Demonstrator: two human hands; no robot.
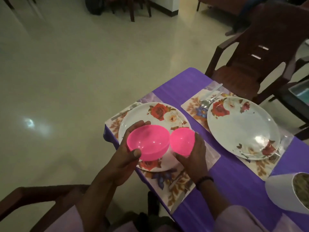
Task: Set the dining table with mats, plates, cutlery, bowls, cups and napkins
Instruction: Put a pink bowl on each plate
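— What's the left hand got?

— A pink bowl, mouth up, thumb hooked over the near rim and fingers curled round the far side. It hangs over the near plate, the one by the table's left edge, on its floral mat. A fork lies along that plate's far-left side.

— And the other hand?

— The right hand grips a second pink bowl, tipped so I see mostly its rounded outside (whether anything's in it, I can't tell). Fingers wrap its right flank, thumb underneath. The two bowls sit just beside each other, nearly touching.

— So where do they go?

— My guess: the left one drops straight down, since its plate is directly below the fingers. The right one has farther to travel; the second plate lies off to the right, toward the table's far edge, with a spoon and knife at its upper-left. The right hand is clearly the nearer for that.

— Anything else about?

— A white pot at the table's right edge, and a brown chair beyond.
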